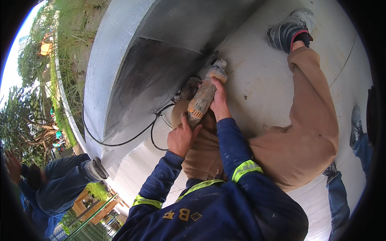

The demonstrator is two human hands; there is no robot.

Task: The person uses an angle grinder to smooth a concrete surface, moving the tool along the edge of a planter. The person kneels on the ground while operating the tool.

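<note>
- Clasping the front of a dusty orange angle grinder [203,96] with the right grip [220,96], likely to guide its weight.
- Touching its rear end with thumb and index finger of the left grip [181,137], apparently for steadiness; cannot tell how firmly closed.
- Just beyond the right grip, tilted toward where dark curved wall [148,74] meets pale floor [257,90].
- Leftward of the left grip, looped black cable [120,144], seemingly kept behind the tool.
- Rightward of the grips, bent brown-trousered leg [311,120], spread wide, perhaps for room.
- Far left, another person [60,186].
</note>
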